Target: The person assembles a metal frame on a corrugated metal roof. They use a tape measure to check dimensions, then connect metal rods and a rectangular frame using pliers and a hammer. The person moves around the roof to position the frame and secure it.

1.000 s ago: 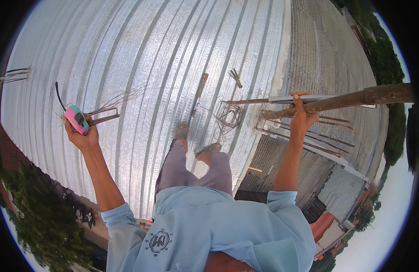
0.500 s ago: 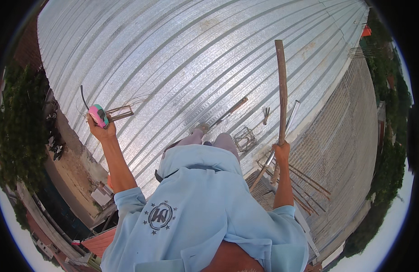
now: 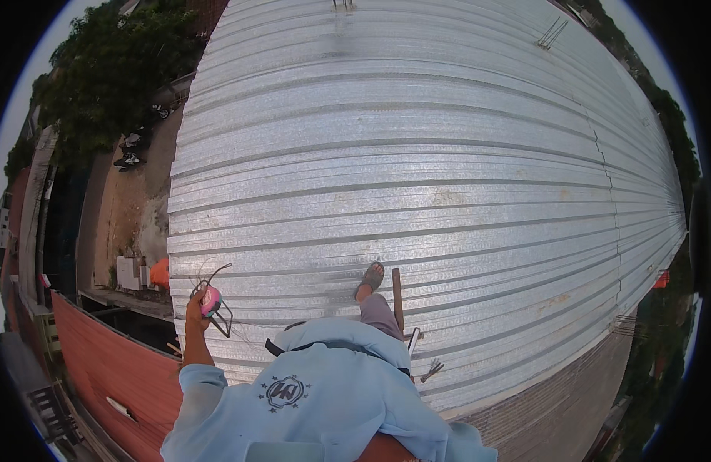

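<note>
My left hand [image 3: 194, 314] is closed round a pink and teal tape measure [image 3: 210, 301]. A thin bent metal frame [image 3: 228, 322] and a dark curved strip [image 3: 217, 271] stick out from the same hand, with fine wires about it. My right hand is hidden below my shirt and sleeve. Beside my right leg, the upper part of a brown wooden stick [image 3: 398, 296] shows, with a metal bar [image 3: 413, 341] near its lower end. What grips them cannot be seen. My sandalled foot [image 3: 368, 279] stands on the ribbed metal roof [image 3: 402, 200].
A small bundle of short rods [image 3: 432, 370] lies on the roof at my right. The roof's left edge drops to a yard [image 3: 113, 212] with parked motorbikes [image 3: 128, 150]. A red roof [image 3: 94, 354] lies lower left; thin rods [image 3: 552, 33] stick up far right.
My body has turned to the left and stepped, so the roof ribs now run across the view. The right hand and most of the stick have dropped out of sight. My left hand still holds the tape measure.
</note>
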`<state>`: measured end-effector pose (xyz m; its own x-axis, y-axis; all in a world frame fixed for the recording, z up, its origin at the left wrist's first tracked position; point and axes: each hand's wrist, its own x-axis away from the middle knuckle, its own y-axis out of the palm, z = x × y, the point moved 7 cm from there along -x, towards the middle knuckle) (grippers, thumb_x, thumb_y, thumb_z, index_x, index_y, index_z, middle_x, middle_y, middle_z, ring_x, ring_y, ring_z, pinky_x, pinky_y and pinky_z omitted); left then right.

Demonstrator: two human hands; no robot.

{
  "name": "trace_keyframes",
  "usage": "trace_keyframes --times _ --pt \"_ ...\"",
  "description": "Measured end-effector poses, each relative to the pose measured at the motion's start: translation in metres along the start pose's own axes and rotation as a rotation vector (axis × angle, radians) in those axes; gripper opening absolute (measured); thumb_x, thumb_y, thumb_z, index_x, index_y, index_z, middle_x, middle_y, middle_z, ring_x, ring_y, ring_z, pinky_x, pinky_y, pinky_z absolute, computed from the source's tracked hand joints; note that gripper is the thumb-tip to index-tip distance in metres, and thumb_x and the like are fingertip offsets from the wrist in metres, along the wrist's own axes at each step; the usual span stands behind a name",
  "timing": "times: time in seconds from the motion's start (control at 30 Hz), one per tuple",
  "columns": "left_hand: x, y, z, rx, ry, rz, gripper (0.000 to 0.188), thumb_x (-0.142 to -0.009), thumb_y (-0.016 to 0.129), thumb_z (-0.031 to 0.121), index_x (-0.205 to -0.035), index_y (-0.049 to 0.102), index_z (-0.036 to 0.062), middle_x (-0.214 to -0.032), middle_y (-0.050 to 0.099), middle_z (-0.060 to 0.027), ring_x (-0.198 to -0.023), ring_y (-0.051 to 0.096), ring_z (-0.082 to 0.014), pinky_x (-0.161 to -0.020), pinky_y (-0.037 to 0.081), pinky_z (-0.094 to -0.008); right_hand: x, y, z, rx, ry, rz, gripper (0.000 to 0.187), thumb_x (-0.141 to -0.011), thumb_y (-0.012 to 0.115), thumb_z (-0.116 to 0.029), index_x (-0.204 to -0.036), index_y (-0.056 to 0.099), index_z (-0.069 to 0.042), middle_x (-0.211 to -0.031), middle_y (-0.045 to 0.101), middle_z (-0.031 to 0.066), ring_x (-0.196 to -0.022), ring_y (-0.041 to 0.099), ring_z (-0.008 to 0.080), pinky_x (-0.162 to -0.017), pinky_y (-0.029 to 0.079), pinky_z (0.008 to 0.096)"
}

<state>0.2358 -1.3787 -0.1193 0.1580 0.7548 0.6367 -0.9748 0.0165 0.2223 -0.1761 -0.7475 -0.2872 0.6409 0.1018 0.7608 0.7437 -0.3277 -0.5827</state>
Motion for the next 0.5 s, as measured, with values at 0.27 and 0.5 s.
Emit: trace_keyframes --times 0.27,0.5 --pt "-0.030 0.076 -0.018 0.024 -0.197 0.045 0.024 -0.095 0.066 0.031 -0.104 0.065 0.0092 -0.093 0.069 -0.0055 -0.081 0.067 -0.0196 -0.071 0.056 -0.0362 -0.162 -0.158 -0.161 0.251 0.039 -0.073 0.029 -0.075 0.076 -0.020 -0.090 0.070 0.004 -0.083 0.074 0.0201 -0.079 0.075 0.0310 -0.071 0.060 0.0422" --pt "-0.088 0.167 0.003 0.096 -0.245 0.006 0.024 -0.092 0.070 0.025 -0.107 0.067 0.0063 -0.095 0.072 -0.0061 -0.082 0.069 -0.0200 -0.082 0.057 -0.0359 -0.288 -0.284 -0.383 0.243 -0.049 0.042 0.032 -0.072 0.072 -0.015 -0.095 0.068 0.006 -0.088 0.074 0.0214 -0.084 0.075 0.0337 -0.075 0.059 0.0450"
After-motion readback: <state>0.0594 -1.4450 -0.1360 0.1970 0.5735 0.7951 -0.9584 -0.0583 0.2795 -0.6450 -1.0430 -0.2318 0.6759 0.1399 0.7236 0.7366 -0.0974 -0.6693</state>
